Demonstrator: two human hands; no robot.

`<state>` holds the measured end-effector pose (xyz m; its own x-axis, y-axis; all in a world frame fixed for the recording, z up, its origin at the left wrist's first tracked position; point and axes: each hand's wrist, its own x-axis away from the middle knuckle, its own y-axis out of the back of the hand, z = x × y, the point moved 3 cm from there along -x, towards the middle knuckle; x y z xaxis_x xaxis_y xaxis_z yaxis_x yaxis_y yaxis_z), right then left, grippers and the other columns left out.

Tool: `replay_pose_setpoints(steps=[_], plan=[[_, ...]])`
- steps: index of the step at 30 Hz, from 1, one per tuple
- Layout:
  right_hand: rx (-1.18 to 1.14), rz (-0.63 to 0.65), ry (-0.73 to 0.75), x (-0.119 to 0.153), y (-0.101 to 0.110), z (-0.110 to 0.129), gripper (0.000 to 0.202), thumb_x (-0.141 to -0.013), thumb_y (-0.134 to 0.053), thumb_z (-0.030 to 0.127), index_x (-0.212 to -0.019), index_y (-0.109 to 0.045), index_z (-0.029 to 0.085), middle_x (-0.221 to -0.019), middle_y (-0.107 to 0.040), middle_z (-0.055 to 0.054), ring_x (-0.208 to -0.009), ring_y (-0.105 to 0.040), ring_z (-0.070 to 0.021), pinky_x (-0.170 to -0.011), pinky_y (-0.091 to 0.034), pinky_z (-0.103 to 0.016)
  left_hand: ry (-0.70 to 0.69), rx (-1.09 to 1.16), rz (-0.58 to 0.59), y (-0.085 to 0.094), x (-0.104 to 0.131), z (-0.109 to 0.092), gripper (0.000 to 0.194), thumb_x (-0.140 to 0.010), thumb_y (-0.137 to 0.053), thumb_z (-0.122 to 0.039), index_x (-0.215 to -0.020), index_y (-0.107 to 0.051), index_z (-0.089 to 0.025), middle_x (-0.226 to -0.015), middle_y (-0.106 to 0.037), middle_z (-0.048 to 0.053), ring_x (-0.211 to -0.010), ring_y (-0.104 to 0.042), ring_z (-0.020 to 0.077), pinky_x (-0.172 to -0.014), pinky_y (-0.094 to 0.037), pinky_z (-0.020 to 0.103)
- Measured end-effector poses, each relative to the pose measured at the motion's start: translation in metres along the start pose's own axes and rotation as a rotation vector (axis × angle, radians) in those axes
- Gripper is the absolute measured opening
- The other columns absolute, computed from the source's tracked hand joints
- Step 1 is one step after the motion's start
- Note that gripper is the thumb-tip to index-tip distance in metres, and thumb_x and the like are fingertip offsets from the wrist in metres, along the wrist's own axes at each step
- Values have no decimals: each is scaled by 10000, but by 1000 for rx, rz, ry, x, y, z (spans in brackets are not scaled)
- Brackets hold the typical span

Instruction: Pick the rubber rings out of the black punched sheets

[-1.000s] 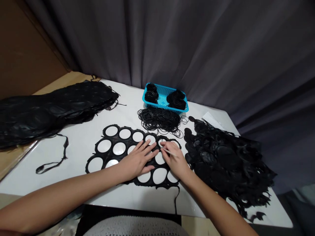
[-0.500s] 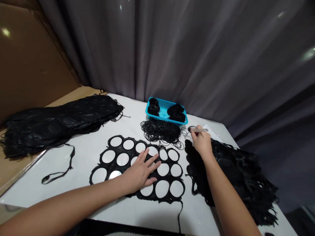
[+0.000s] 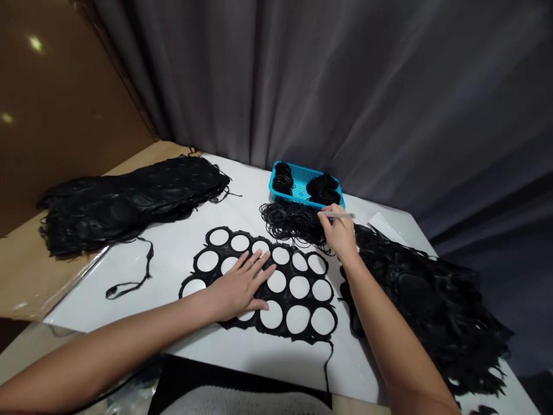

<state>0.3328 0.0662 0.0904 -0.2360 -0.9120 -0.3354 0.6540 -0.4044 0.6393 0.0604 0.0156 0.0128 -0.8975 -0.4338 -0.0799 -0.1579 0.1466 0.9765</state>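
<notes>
A black rubbery sheet point(image 3: 288, 297) with rows of round holes lies flat on the white table top. My left hand point(image 3: 242, 285) rests on its left half, fingers spread. Beyond the sheet is a heap of thin black rings point(image 3: 289, 222). At the right end of that heap, my right hand point(image 3: 339, 230) is closed around a slim pale tool point(image 3: 339, 214), possibly tweezers. The tool's tip is hard to make out. Just behind the rings stands a blue basket point(image 3: 300, 173) holding black ring bundles point(image 3: 323, 189) on both sides.
A thick stack of black sheets point(image 3: 129, 202) lies at the left, with a loose black strip point(image 3: 147, 271) near it. Another black pile point(image 3: 427, 300) spreads under my right forearm. White paper point(image 3: 386, 227) lies behind it. A grey curtain point(image 3: 345, 86) hangs behind the table.
My right hand has moved left with the tool, from beside the white paper to the right end of the ring heap. The view has shifted slightly. My left hand stays on the sheet.
</notes>
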Motion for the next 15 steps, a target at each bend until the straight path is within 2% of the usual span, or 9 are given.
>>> replay_pose_setpoints(steps=[3, 5, 7, 9, 15], plan=[[-130, 268, -25, 42, -23, 13, 219, -915, -525, 386, -867, -598, 185, -873, -665, -58, -779, -603, -184, -740, -476, -316, -4, 1, -49, 0, 4, 5, 802, -944, -416, -696, -1536, -348, -159, -1609, -195, 178, -1499, -174, 355, -1180, -207, 524], [-231, 422, -54, 68, -41, 18, 199, -899, -563, 370, -828, -592, 186, -919, -685, -47, -798, -627, -173, -727, -483, -295, 25, -4, -83, -1, 3, 5, 778, -950, -374, -710, -1511, -399, -171, -1604, -228, 159, -1490, -201, 364, -1174, -211, 532], [-286, 455, -78, 84, -54, 18, 210, -894, -576, 356, -776, -563, 183, -1006, -683, -58, -890, -631, -185, -790, -479, -309, 48, -15, -109, -4, 1, 3, 767, -959, -341, -711, -1497, -423, -170, -1601, -253, 139, -1485, -216, 363, -1169, -214, 532], [-301, 427, -94, 90, -59, 14, 224, -900, -572, 358, -765, -554, 181, -1049, -676, -66, -935, -623, -196, -823, -469, -324, 52, -42, -127, -6, 1, 1, 754, -972, -341, -692, -1508, -404, -165, -1601, -262, 118, -1485, -212, 357, -1173, -199, 535], [-329, 423, -92, 90, -59, 9, 197, -904, -585, 351, -810, -587, 177, -1041, -672, -65, -899, -614, -191, -798, -458, -322, 61, -103, -135, -9, 2, -1, 720, -970, -440, -634, -1520, -383, -173, -1611, -248, 93, -1492, -164, 376, -1176, -135, 582]])
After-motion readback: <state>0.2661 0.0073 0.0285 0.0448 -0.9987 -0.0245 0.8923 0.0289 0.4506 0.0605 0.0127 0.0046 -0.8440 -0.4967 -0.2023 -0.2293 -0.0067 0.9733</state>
